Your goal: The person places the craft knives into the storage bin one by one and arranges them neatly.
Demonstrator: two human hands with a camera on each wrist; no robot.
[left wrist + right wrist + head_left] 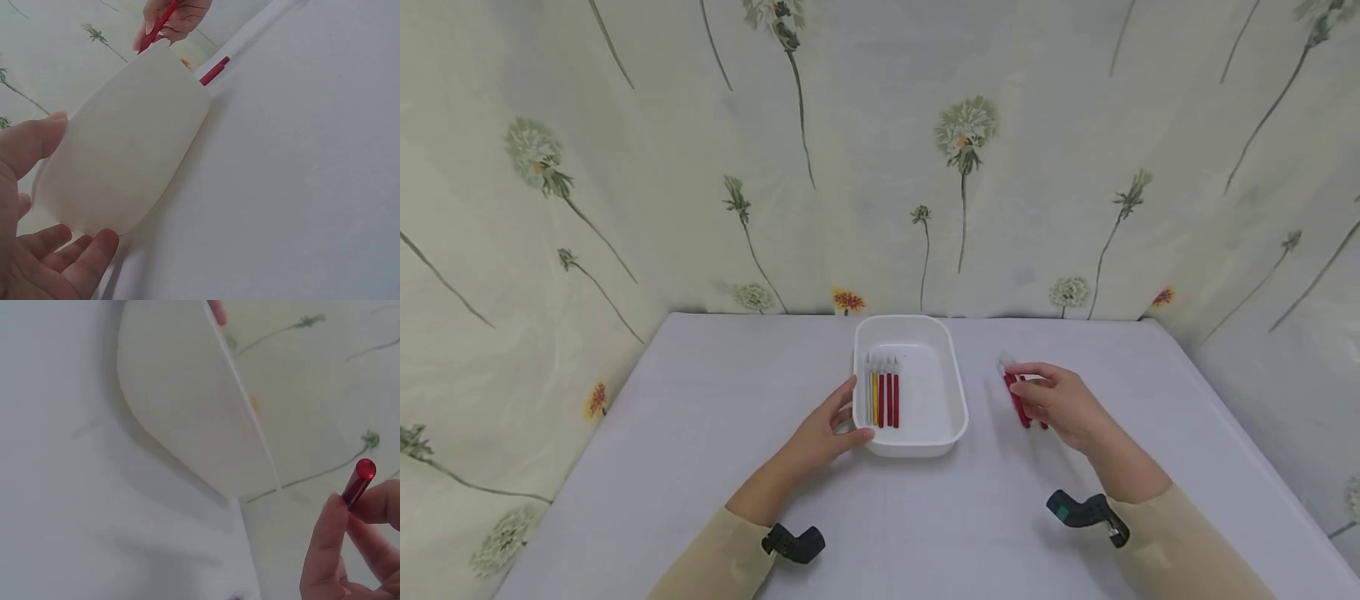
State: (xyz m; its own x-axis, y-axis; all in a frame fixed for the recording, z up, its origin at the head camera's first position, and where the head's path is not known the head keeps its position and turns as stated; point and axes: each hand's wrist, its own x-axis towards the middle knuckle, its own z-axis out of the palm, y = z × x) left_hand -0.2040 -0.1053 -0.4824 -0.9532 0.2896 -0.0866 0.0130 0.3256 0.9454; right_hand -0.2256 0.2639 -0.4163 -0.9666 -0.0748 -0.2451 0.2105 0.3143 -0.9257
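Observation:
My left hand [820, 433] grips the near left corner of a white plastic tray [932, 433], thumb at the front and fingers along the left side. In the left wrist view those fingers lie against the tray's pale wall [125, 144]. Inside, several slim pen-like sticks with clear caps stand side by side: a silver one [869, 400], a yellow one [875, 400] and red ones [890, 400]. To the tray's right, my right hand [1063, 408] pinches a red pen-like stick [359, 482] between thumb and fingers. Another red stick [1043, 426] lies under that hand, partly hidden.
A white cloth covers the table [700, 400]. Behind and beside it hangs a pale curtain [880, 167] printed with dandelions. Dark wrist cameras sit on both sleeves, the left camera [793, 543] and the right camera [1086, 510].

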